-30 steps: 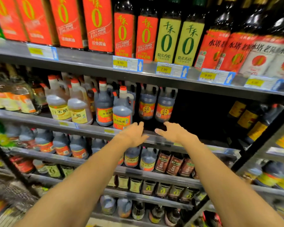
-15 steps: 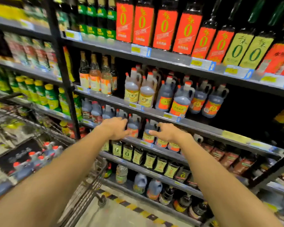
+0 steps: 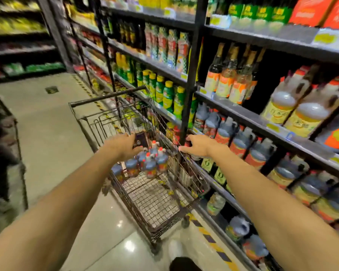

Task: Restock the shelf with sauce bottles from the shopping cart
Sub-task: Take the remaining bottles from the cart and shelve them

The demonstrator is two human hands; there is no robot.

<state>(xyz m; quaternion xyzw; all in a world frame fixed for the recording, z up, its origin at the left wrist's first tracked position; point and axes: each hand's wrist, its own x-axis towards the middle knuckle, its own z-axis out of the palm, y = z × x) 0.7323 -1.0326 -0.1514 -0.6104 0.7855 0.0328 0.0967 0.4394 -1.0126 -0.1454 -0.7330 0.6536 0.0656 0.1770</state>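
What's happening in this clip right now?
A person is restocking a store shelf from a shopping cart parked beside it. Both arms reach toward the cart: the left hand is over a cluster of red-capped sauce bottles in the basket, the right hand near the cart's shelf-side rim. Neither hand holds a bottle.

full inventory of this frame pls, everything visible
shopping cart: one, dark wire, in the aisle beside the shelving
sauce bottles: a cluster, exact count unclear, grey-blue with red caps, at the cart's far end
shelf: dark metal, several tiers, on the right
green bottles: a row, yellow caps, left of the upright post
pale yellow jugs: at least two, blurred, upper right tier
floor: pale tiles, striped tape along the shelf base
left hand: open, over the cart bottles
right hand: open, near the cart's right rim; contact unclear
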